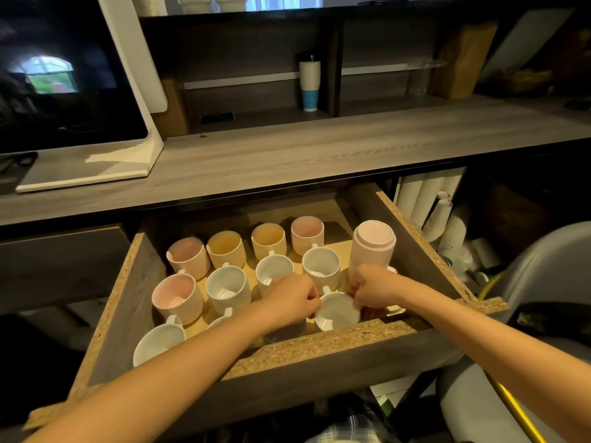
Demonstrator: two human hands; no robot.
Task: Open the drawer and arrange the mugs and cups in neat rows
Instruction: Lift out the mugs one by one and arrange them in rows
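The drawer (323, 345) stands pulled out below the counter. Inside it, ribbed pink and yellow cups (226, 247) form the back row, with white mugs (320, 265) in the row in front. A tall pink lidded tumbler (372, 246) stands at the right. Near the drawer's front wall sits a white mug (337, 311). My left hand (292, 297) pinches its left rim and my right hand (372, 290) grips its right rim. Another white mug (160, 342) sits at the front left, partly hidden by my left forearm.
A grey wooden counter (319, 148) runs above the drawer, with a white-framed screen (64, 91) at the left. A stack of paper cups (309, 83) stands on the shelf behind. Sleeves of paper cups (425, 199) fill the space right of the drawer. A grey chair (543, 266) is at the right.
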